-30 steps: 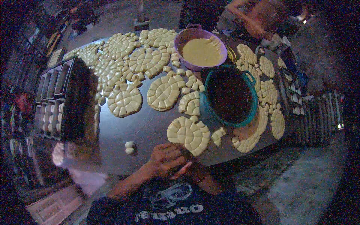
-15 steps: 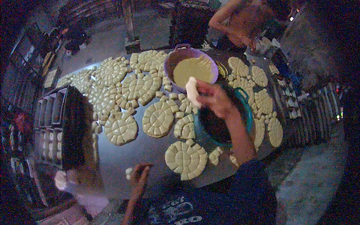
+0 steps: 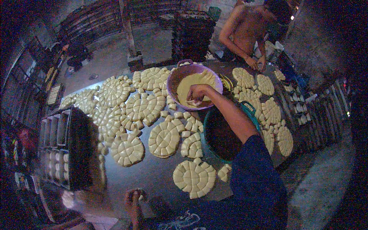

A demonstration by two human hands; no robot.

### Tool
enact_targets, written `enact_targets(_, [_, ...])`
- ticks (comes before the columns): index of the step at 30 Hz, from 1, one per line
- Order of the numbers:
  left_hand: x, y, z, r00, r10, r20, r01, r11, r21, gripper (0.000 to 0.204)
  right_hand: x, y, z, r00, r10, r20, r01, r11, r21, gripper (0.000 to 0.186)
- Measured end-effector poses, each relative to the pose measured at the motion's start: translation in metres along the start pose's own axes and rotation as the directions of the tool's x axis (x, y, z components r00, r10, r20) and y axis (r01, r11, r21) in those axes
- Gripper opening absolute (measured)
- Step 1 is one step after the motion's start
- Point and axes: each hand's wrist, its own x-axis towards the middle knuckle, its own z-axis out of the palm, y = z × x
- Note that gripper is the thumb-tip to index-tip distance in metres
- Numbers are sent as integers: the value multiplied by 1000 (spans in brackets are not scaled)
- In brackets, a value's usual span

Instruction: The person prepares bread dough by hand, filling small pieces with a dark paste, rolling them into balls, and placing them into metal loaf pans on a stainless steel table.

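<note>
A dark stack (image 3: 191, 38) stands between a post (image 3: 127, 30) and a shirtless co-worker (image 3: 245, 32), with slatted boards (image 3: 326, 119) farther right

On the near side, the person wears a dark navy-blue, short-sleeved cloth T-shirt (image 3: 245, 201). From here, its loose right sleeve (image 3: 255, 165) looks plain and wide, reaching about to the elbow. Low on the near side, I see part of a whitish line print (image 3: 184, 221) on the chest, too blurred to make out. Right hand (image 3: 199, 94), left hand (image 3: 134, 195) and both forearms (image 3: 234, 118) are bare.
</note>
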Motion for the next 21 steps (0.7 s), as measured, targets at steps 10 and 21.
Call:
enact_targets(10, [6,15,6,994,-43,104,44,999,-5,16,11,4,7,993,-20,118,7,994,106,45])
enact_targets(21, [-1,10,-1,998,8,57,-6,1000,-27,17,-4,10,2,999,19,26,-25,972,234,42])
